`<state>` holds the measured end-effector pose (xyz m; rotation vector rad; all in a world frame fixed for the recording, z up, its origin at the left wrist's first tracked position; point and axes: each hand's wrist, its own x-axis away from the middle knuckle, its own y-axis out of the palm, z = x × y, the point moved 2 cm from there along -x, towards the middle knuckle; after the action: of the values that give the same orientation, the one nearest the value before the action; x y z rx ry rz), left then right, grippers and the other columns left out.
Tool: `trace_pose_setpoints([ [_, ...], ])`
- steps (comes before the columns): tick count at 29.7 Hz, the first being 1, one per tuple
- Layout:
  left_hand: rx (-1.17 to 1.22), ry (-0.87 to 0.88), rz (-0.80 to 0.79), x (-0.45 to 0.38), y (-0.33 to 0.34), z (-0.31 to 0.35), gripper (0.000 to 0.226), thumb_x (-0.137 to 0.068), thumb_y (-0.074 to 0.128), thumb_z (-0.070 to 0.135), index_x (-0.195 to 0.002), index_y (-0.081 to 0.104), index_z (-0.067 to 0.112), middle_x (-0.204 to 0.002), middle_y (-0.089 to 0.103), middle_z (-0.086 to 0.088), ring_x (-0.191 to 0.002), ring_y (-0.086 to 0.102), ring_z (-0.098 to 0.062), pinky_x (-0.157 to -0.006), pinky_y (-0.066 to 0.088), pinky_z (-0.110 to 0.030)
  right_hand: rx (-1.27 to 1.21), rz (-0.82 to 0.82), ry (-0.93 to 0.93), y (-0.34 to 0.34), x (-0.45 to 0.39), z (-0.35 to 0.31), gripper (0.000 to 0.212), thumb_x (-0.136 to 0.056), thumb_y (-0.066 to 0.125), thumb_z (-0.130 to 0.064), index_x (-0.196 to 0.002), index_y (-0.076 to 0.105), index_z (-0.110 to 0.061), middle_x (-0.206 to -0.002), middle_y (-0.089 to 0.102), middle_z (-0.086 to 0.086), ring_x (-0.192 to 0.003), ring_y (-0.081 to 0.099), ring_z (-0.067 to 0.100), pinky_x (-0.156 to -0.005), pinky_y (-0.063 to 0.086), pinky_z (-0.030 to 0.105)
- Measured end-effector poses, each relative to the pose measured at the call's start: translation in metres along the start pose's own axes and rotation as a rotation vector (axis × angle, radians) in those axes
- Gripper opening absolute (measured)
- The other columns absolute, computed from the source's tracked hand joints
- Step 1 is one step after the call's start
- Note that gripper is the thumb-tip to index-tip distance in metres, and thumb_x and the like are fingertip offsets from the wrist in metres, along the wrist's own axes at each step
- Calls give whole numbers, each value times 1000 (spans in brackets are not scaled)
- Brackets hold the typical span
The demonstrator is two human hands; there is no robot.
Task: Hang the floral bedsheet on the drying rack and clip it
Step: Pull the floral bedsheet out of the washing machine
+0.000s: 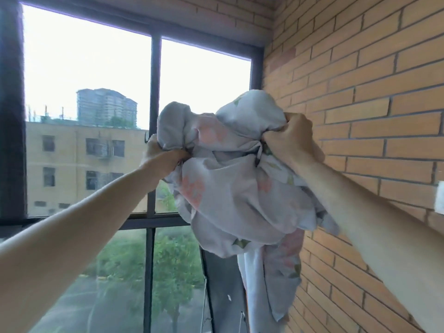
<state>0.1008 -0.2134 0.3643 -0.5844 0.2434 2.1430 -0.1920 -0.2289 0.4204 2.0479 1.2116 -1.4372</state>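
So from the head cam: the floral bedsheet [230, 188] is up in the air, bunched into a big loose wad between both hands, in front of the window [153, 131] and right beside the brick wall [360, 104]. No drying rack visible in this shot at all, so I can't say where it is.

The left hand [161, 156] has its fingers curled into a fistful of cloth on the wad's left side. The right hand [292, 138] grips a gathered knot of fabric near the top right, fingers tight around it. A long tail of sheet hangs down below, near the wall.

Handling-wise, my guess: thin, soft cotton-ish stuff, pale grey-lilac with pink flowers and green leaves, totally floppy, not fragile. It looks light, though if it's damp it'll drag and cling. Grabbing fistfuls won't spread it. I'd hunt for a hem or two corners and hold those, so it opens flat over a bar.
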Motion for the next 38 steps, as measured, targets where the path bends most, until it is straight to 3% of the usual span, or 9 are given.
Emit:
trace_pose_setpoints([
  [5, -282, 151, -10, 10, -95, -24, 74, -64, 92, 46, -123, 57, 20, -102, 70, 2, -93, 68, -21, -78, 60, -42, -120, -118, 45, 61, 47, -18, 24, -66, 69, -18, -52, 50, -14, -48, 41, -4, -55, 42, 5, -50, 33, 30],
  [10, -488, 295, -112, 41, -196, -45, 69, -84, 83, 41, -132, 36, 25, -104, 62, 11, -92, 61, -2, -65, 49, -23, -127, -288, 133, 128, 115, -56, 5, -64, 66, -34, -64, 65, -40, -50, 55, -10, -54, 52, 8, -50, 41, 27],
  [15, -652, 296, -134, 63, -295, -81, 23, -95, 63, 47, -112, 62, 32, -105, 65, 2, -96, 65, -21, -80, 55, -41, -168, -445, 226, 185, 189, -102, 8, -63, 69, -33, -67, 68, -40, -52, 61, -19, -55, 61, 13, -49, 49, 31],
  [18, -700, 205, -77, 88, -356, -101, 7, -92, 63, 36, -96, 68, 36, -97, 59, 3, -97, 60, -23, -87, 48, -35, -187, -507, 277, 224, 241, -132, 11, -60, 69, -36, -69, 70, -42, -53, 63, -16, -59, 66, 15, -53, 55, 34],
  [21, -822, 131, 39, 113, -419, -128, 12, -93, 69, 17, -85, 75, 25, -81, 65, 5, -86, 65, -26, -73, 44, -34, -224, -584, 338, 257, 299, -162, 13, -61, 71, -32, -70, 70, -42, -51, 62, -11, -61, 67, 17, -55, 54, 34],
  [28, -992, -65, -13, 165, -531, -167, 17, -92, 73, 27, -77, 77, 20, -70, 72, 6, -76, 69, -16, -67, 52, -34, -234, -757, 483, 316, 406, -223, 5, -63, 74, -25, -63, 71, -21, -54, 64, -3, -68, 66, 24, -62, 44, 29],
  [31, -1010, -139, 37, 185, -575, -181, 32, -92, 70, 27, -62, 69, 17, -65, 64, 1, -72, 65, -26, -68, 50, -39, -242, -864, 563, 330, 444, -245, 3, -63, 74, -21, -62, 72, -21, -48, 61, -5, -64, 64, 23, -57, 43, 29],
  [34, -1001, -274, 96, 196, -615, -189, 33, -97, 69, 36, -78, 77, 10, -74, 71, -13, -77, 68, -32, -67, 50, -42, -261, -940, 595, 346, 472, -265, 7, -64, 77, -15, -61, 71, -13, -46, 61, -6, -61, 63, 22, -56, 48, 30],
  [38, -894, -346, 270, 207, -657, -198, 27, -98, 69, 35, -82, 81, 18, -69, 69, -2, -68, 59, -19, -56, 41, -30, -303, -1079, 597, 369, 506, -286, 5, -75, 79, -15, -76, 74, -12, -66, 72, 5, -64, 64, 19, -48, 46, 19],
])
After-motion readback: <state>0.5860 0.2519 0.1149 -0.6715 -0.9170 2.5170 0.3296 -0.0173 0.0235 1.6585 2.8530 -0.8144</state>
